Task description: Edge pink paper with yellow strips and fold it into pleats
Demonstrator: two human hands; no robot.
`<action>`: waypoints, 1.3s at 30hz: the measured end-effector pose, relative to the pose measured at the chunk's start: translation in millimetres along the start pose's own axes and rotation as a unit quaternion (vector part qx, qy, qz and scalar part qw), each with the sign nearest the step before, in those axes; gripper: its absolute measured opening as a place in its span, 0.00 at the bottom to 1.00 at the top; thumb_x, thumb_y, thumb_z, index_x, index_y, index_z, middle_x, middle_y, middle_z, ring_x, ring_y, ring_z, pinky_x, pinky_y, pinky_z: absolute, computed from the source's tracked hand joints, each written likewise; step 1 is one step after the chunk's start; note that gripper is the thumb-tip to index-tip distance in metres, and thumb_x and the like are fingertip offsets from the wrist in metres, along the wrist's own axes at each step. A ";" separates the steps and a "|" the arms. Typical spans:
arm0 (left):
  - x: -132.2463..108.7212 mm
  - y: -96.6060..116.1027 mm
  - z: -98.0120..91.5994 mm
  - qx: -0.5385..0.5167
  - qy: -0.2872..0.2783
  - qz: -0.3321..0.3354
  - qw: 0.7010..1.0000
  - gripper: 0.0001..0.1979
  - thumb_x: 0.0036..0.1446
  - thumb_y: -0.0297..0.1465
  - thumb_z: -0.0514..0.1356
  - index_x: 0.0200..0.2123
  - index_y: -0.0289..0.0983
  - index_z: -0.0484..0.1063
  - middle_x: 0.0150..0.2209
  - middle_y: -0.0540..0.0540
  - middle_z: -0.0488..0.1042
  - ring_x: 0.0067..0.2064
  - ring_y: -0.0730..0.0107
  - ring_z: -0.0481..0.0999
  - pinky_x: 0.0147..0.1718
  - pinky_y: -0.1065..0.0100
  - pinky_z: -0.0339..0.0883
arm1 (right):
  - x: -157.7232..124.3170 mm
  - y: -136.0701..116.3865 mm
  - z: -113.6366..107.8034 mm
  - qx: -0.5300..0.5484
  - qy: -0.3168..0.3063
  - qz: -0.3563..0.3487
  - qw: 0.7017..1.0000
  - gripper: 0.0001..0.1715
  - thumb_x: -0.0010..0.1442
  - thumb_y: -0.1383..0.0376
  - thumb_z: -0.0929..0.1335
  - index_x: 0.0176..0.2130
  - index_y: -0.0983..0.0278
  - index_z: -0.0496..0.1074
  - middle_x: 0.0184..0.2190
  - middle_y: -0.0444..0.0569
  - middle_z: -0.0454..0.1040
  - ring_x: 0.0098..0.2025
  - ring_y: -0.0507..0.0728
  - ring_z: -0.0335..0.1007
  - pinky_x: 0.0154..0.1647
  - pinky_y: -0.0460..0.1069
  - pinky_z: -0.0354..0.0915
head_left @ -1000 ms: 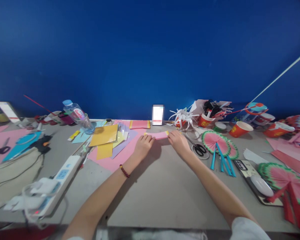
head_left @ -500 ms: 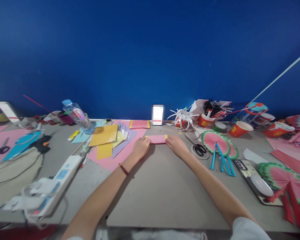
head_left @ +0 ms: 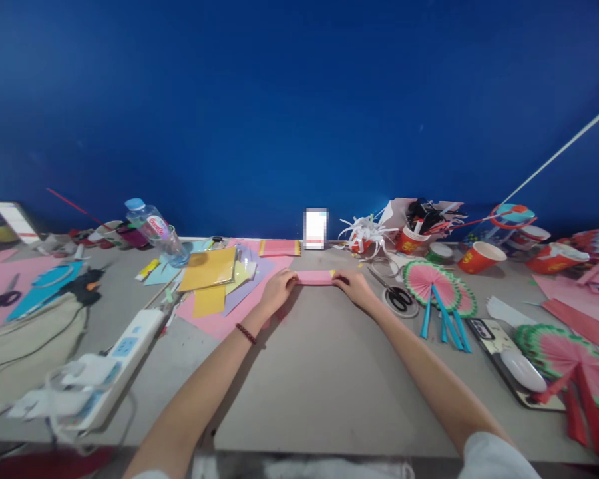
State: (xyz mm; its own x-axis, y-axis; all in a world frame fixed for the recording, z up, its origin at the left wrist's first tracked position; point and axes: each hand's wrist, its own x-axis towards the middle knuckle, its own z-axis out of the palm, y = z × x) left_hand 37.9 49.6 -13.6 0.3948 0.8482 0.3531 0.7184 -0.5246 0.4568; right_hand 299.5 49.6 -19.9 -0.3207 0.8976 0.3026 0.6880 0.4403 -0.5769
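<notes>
Between my hands a narrow pink folded paper strip (head_left: 315, 278) with yellow ends lies level over the grey table. My left hand (head_left: 280, 288), with a dark bead bracelet on its wrist, pinches the strip's left end. The right end is gripped by my right hand (head_left: 353, 287), fingers closed on it. Behind the strip rests a wider pink paper piece (head_left: 279, 247) with yellow side edges. Scissors with black handles (head_left: 398, 298) lie to the right of my right hand, across a roll of clear tape (head_left: 385, 307).
Yellow paper packs (head_left: 208, 267) and coloured sheets lie left, near a tilted bottle (head_left: 157, 229) and a power strip (head_left: 130, 352). A phone (head_left: 315, 229) stands at the wall. Rightward are watermelon paper fans (head_left: 429, 283), a red cup (head_left: 482, 257) and a white mouse (head_left: 522, 370).
My left hand has shifted slightly left and up along the paper strip, its fingers now covering the yellow left end. The right hand has barely moved.
</notes>
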 end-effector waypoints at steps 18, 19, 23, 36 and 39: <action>-2.0 -4.8 1.7 0.038 0.009 0.027 0.999 0.10 0.62 0.30 0.55 0.35 0.39 0.76 0.36 0.46 0.71 0.40 0.67 0.69 0.39 0.67 0.64 | -1.2 7.0 -1.7 -0.066 -0.004 -0.068 0.995 0.11 0.61 0.65 0.64 0.38 0.63 0.76 0.37 0.52 0.76 0.41 0.57 0.71 0.44 0.51 0.65; -2.0 -4.4 1.0 0.040 0.005 0.030 0.999 0.10 0.62 0.30 0.54 0.36 0.39 0.76 0.35 0.46 0.72 0.40 0.67 0.69 0.39 0.67 0.64 | -1.3 6.0 -2.2 -0.076 -0.008 -0.070 0.995 0.10 0.61 0.66 0.64 0.38 0.63 0.75 0.36 0.51 0.76 0.40 0.57 0.71 0.44 0.51 0.65; -1.6 -3.2 -2.0 0.049 0.002 0.039 0.998 0.10 0.62 0.30 0.54 0.36 0.38 0.76 0.35 0.46 0.73 0.39 0.67 0.70 0.39 0.66 0.64 | -1.3 3.4 -4.0 -0.090 -0.019 -0.080 0.993 0.08 0.61 0.67 0.65 0.35 0.64 0.74 0.35 0.51 0.76 0.39 0.56 0.70 0.42 0.50 0.64; -1.7 -4.8 -2.2 0.125 -0.036 0.084 0.988 0.09 0.62 0.28 0.54 0.35 0.37 0.74 0.34 0.45 0.73 0.39 0.66 0.70 0.40 0.64 0.63 | -2.6 -7.2 -3.4 -0.204 -0.057 -0.046 0.976 0.06 0.60 0.70 0.65 0.34 0.65 0.72 0.34 0.51 0.75 0.38 0.55 0.69 0.39 0.46 0.60; -2.8 -4.2 -1.0 0.141 -0.029 0.093 0.985 0.08 0.62 0.27 0.55 0.36 0.37 0.74 0.35 0.45 0.72 0.40 0.66 0.69 0.39 0.65 0.62 | -2.8 -7.1 -3.5 -0.209 -0.061 -0.050 0.975 0.06 0.60 0.70 0.65 0.35 0.65 0.72 0.35 0.52 0.75 0.39 0.55 0.69 0.40 0.46 0.60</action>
State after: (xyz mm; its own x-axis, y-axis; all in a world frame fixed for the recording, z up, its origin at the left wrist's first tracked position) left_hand 33.2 49.4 -15.6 0.5607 0.7469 0.3575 0.7578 -0.6368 0.1418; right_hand 297.8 43.9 -14.0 -0.4572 0.8582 0.2333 0.8465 0.5004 -0.1817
